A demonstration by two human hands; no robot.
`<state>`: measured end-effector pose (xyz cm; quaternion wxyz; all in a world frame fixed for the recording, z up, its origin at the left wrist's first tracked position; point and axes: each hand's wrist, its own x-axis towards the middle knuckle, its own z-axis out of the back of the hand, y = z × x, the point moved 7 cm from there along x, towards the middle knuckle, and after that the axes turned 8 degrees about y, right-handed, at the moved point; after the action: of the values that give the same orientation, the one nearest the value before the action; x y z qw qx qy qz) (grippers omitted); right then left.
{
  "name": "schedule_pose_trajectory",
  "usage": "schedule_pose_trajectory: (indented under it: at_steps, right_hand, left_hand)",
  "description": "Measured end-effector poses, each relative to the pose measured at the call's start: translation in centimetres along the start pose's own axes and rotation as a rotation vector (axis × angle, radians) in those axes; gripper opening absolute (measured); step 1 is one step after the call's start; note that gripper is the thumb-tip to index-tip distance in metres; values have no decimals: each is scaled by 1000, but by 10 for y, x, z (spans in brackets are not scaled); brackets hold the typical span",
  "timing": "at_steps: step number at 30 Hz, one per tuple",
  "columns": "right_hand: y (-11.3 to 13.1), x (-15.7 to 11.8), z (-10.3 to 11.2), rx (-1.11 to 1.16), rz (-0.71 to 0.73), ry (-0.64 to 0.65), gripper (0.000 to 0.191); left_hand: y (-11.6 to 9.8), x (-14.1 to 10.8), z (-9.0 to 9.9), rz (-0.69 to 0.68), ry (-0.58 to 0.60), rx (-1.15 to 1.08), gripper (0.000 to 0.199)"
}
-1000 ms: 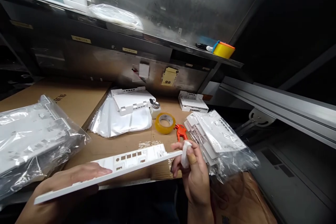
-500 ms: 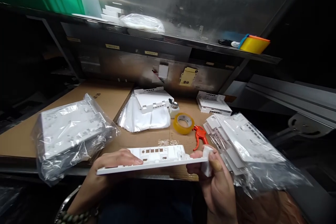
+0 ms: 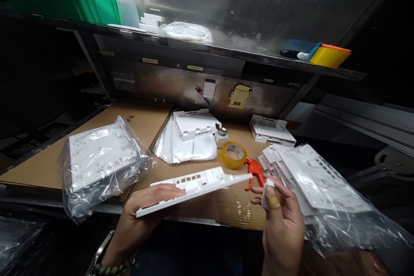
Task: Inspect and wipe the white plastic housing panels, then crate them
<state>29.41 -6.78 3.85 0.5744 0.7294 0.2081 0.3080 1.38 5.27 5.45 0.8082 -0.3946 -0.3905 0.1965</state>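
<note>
A white plastic panel (image 3: 194, 187) with square cutouts is held at its left end by my left hand (image 3: 152, 205), tilted with its right end higher. My right hand (image 3: 283, 220) is apart from the panel, to its right, and pinches a small white piece (image 3: 268, 194) between thumb and fingers. What that piece is made of is hard to tell. Just behind my right hand lies an orange-red tool (image 3: 255, 168), beside a roll of yellow tape (image 3: 233, 155).
Bagged white panels lie left (image 3: 103, 151) and right (image 3: 323, 181). Behind are clear bags (image 3: 184, 151) with a white housing (image 3: 196, 124) on them, a small dispenser (image 3: 221, 138) and another housing (image 3: 271, 130). A metal shelf (image 3: 246, 54) spans the back.
My right hand has come off the panel's right end and moved right, keeping the small white piece. The panel's right end has risen in my left hand. The whole view has shifted slightly.
</note>
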Motion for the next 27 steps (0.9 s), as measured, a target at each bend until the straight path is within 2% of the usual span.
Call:
schedule_pose_trajectory:
  at_steps: [2,4,6,8,11,13,15,19,23,27]
  right_hand:
    - [17,-4,-7,-162,188,-15,15]
    - [26,0,-25,-294,297,108,11]
    - [25,22,-44,-487,331,214,16]
    - [12,62,-59,-722,284,262,26]
    - [-17,138,-88,-884,212,363,23]
    - [-34,180,-112,-986,183,434,18]
    - [-45,207,-133,-1082,170,505,16]
    - [-50,223,-158,-1235,194,622,18]
    - [-52,222,-163,-1318,220,681,17]
    - [-51,223,-163,-1302,242,669,13]
  left_hand:
    - [-3,-4,-2,-49,-64,136,30]
    - [-1,-9,-5,-46,-142,187,34]
    - [4,-12,-4,-3,-259,188,33]
    - [8,-16,-1,39,-388,182,30]
    - [10,-22,4,68,-553,194,30]
    - [12,-25,4,66,-594,202,31]
    - [18,-28,4,86,-579,192,29]
    - [28,-35,4,111,-558,189,29]
    - [30,-36,7,106,-572,157,35]
    - [24,-29,6,77,-537,187,37]
